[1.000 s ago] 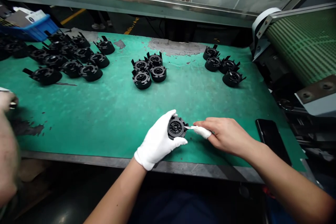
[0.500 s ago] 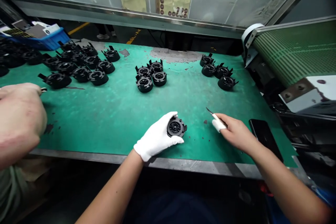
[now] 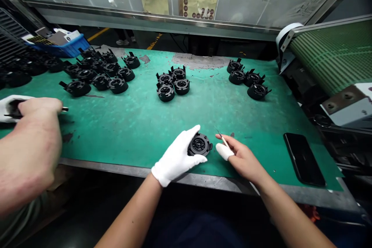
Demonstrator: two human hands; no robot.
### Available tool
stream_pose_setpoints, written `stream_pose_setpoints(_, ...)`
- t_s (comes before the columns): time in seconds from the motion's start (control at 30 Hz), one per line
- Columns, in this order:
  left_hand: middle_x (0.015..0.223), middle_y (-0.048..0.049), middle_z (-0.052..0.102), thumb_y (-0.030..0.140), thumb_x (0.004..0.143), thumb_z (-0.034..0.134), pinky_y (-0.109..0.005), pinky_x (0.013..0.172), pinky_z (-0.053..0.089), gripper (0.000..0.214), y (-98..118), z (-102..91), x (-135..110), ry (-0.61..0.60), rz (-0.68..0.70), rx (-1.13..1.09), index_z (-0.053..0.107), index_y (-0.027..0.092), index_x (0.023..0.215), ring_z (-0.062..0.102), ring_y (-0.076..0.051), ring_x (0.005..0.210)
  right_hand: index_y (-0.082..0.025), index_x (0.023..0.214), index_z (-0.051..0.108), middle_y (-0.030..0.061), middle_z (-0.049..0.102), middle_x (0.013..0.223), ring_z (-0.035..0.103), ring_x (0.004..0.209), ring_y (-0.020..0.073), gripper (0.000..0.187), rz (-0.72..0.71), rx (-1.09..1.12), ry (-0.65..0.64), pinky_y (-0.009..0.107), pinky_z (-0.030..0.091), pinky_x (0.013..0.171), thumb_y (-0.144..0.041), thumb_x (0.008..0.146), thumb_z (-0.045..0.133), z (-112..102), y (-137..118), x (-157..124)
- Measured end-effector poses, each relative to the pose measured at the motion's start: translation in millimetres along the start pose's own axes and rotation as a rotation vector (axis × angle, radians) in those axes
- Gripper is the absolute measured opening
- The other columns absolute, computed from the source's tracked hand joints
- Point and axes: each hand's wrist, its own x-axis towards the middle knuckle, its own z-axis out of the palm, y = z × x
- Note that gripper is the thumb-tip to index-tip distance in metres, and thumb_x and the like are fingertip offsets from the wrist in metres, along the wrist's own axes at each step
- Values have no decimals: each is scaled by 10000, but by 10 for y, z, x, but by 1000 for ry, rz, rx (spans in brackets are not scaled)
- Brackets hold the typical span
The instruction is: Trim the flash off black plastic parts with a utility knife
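My left hand (image 3: 177,157), in a white glove, is closed around a round black plastic part (image 3: 199,144) held just above the green mat (image 3: 139,124) near the front edge. My right hand (image 3: 241,155) is bare, with a white wrap on one fingertip. It pinches a thin blade tool (image 3: 220,135) whose tip points up and away, a short way right of the part. The blade is not touching the part.
A cluster of black parts (image 3: 173,81) lies mid-table, another group (image 3: 247,77) at the right, many more (image 3: 95,71) at the left by a blue bin (image 3: 62,46). A phone (image 3: 303,159) lies right. A co-worker's arm (image 3: 31,143) with a tool is left. A conveyor (image 3: 334,54) stands far right.
My right hand first pulled the blade away from the part to the right, then came back closer to it. The co-worker's arm reached further in from the left.
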Motion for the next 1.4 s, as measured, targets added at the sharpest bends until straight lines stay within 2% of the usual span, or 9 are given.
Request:
stream_pose_setpoints(0.07, 1637, -54, 366, 457, 856, 753, -440, 1272, 310, 869, -64, -131, -5, -62, 12, -16, 285, 290, 1569, 369, -252, 1501, -214, 1388, 576, 86, 680, 1297, 621, 1202, 235, 467, 14, 103, -79, 340, 496, 997, -353, 943, 551, 104, -64, -50)
stream_pose_setpoints(0.17, 1625, -18, 394, 463, 895, 704, -420, 1282, 290, 740, -168, -357, -27, 82, -75, 2, 369, 315, 1537, 378, -235, 1497, -206, 1334, 626, 26, 684, 911, 610, 782, 146, 446, 104, 364, -179, 240, 474, 690, -444, 957, 601, 173, -62, -157)
stream_pose_setpoints(0.33, 1656, -70, 324, 586, 769, 792, -476, 1283, 280, 987, -110, -236, -20, 171, -109, -84, 301, 270, 1566, 326, -287, 1522, -244, 1357, 588, -14, 553, 846, 351, 584, 87, 412, 175, 613, -4, 244, 269, 522, -459, 1008, 537, 45, 120, -219)
stream_pose_setpoints(0.43, 1701, -97, 183, 602, 685, 851, -497, 1296, 226, 1201, 23, 48, 146, 116, 1, -65, 160, 255, 1605, 200, -309, 1565, -297, 1426, 535, -19, 528, 847, 367, 592, 97, 463, 194, 496, 93, 250, 286, 530, -499, 1011, 511, -78, 148, -207)
stream_pose_setpoints(0.57, 1608, -120, 400, 442, 732, 868, -462, 1255, 339, 1089, 101, 240, 347, 84, 68, -38, 224, 240, 1587, 406, -286, 1477, -333, 1465, 513, -15, 556, 809, 486, 666, 146, 491, 225, 116, 116, 298, 421, 652, -533, 1032, 399, -209, 130, -239)
stream_pose_setpoints(0.67, 1518, -113, 512, 409, 729, 870, -452, 1214, 402, 1000, 105, 301, 267, 97, 44, -10, 317, 237, 1545, 506, -275, 1395, -258, 1424, 579, 50, 695, 1059, 627, 958, 222, 462, 139, -154, 52, 405, 475, 919, -348, 1004, 407, -275, 134, -303)
stream_pose_setpoints(0.77, 1510, -102, 512, 399, 742, 860, -447, 1211, 405, 921, 124, 391, 80, 124, 47, 1, 372, 243, 1508, 497, -263, 1397, -250, 1421, 587, 64, 664, 1329, 619, 1181, 244, 501, -37, -299, -40, 416, 455, 1040, -211, 947, 429, -316, 106, -360)
stream_pose_setpoints(1.0, 1487, -95, 526, 372, 751, 856, -422, 1200, 421, 885, 159, 493, -19, 132, 30, -25, 387, 237, 1488, 510, -242, 1381, -300, 1457, 538, 48, 713, 1082, 686, 929, 231, 487, -136, -548, -188, 384, 521, 807, -220, 993, 413, -376, 9, -350)
stream_pose_setpoints(1.4, 1387, -113, 602, 528, 730, 843, -407, 1145, 482, 894, 298, 559, 16, 221, -55, 19, 440, 191, 1454, 596, -261, 1286, -297, 1450, 541, 38, 698, 1050, 693, 909, 247, 556, -84, -766, -197, 389, 532, 755, -163, 923, 423, -353, -100, -310)
